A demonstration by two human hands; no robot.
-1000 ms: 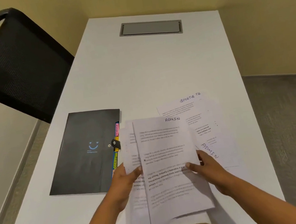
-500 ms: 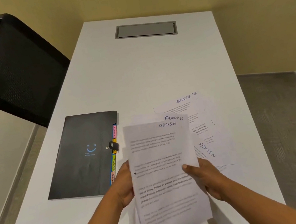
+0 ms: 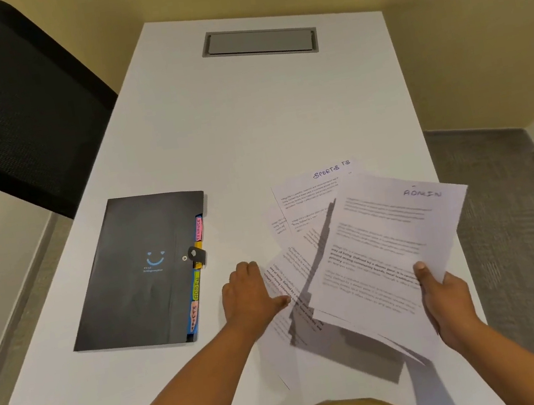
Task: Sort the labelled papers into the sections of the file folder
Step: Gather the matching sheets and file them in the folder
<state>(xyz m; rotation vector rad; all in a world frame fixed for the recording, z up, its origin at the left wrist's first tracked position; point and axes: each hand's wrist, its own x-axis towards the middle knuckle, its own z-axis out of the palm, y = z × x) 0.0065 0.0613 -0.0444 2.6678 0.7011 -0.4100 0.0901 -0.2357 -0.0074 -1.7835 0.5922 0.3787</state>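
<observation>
While the closed black file folder lies at the left with tabs reading FINANCE and ADMIN, the left hand rests flat, fingers together, on loose papers; far right lies a SPORTS sheet; the right hand pinches the ADMIN sheets.

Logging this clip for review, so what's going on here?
A person is sorting labelled sheets at a white table. The right hand holds up a sheet headed ADMIN, while the left hand rests flat beside the loose papers spread on the table, one headed SPORTS. The black file folder lies clasped shut to the left, coloured tabs showing, so nothing is being filed yet.
</observation>
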